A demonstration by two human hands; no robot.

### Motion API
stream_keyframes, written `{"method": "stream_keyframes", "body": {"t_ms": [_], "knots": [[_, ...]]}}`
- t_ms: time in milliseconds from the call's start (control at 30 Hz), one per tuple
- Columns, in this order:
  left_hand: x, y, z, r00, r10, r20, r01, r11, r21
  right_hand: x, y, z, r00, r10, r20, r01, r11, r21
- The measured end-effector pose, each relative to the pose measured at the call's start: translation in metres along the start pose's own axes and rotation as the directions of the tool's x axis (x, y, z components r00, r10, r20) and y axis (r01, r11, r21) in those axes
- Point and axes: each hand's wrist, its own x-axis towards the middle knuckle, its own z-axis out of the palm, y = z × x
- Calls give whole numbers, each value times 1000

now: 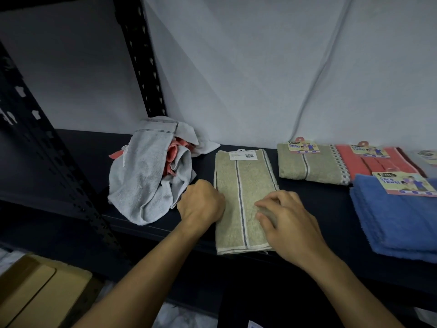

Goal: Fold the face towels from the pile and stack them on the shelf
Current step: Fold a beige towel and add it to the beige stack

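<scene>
Dark shelf (307,204), black slotted upright (142,55) at its back left, pale sheet (260,67) hung behind. Blue towel stack (390,223) at the right end, near the front edge, card label on top. Pile (151,171) of loose grey and coral towels toward the left end, slumped, reaching from the back to near the front edge. Olive towel (243,200) mid-shelf, folded into a long strip running back to front, dark stripe down its length, white barcode tag at the far end, near end at the front edge. Folded olive towel (312,164) and red towel (378,162) along the back right, both labelled. Left hand (201,202) curled, knuckles up, at the strip's left edge; whether it grips the cloth cannot be told. Right hand (286,223) bent-fingered, fingertips pressing on the strip's right half. Cardboard box (40,290) below, left.
</scene>
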Motion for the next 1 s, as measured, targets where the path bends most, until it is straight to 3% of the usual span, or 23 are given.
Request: {"method": "stream_keyframes", "body": {"t_ms": [333, 1000], "knots": [[-1, -3, 9, 999, -1, -36, 0, 999, -38, -6, -4, 10, 987, -148, -68, 137, 979, -149], [9, -10, 11, 1000, 7, -5, -8, 988, -151, -11, 1, 12, 994, -105, 30, 107, 991, -79]]}}
